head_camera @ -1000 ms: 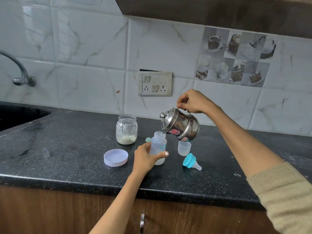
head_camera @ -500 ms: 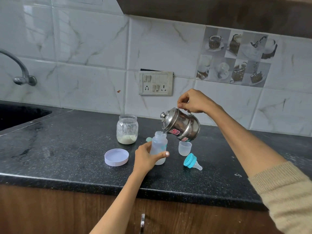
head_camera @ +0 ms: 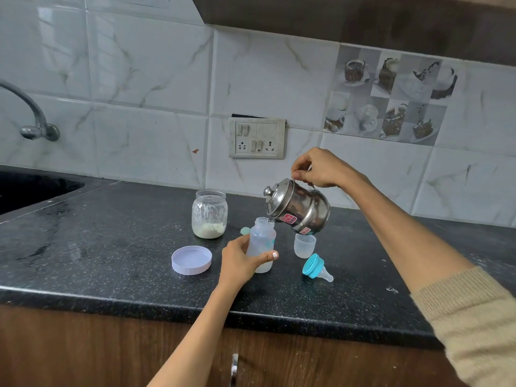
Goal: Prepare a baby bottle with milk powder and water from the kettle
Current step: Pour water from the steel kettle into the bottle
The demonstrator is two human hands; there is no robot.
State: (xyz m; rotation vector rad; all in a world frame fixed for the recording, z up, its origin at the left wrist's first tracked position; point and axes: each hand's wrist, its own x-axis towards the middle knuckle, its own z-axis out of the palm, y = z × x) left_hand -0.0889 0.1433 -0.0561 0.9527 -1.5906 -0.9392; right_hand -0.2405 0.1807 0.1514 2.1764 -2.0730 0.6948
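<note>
Head view: your right hand point(head_camera: 321, 169) grips the handle of the steel kettle point(head_camera: 300, 209), tipped so its spout meets the mouth of the baby bottle point(head_camera: 262, 241), which your left hand point(head_camera: 240, 263) clasps upright on the black counter point(head_camera: 97, 247), near the milk powder jar point(head_camera: 209, 217) and teat point(head_camera: 317, 268)
</note>
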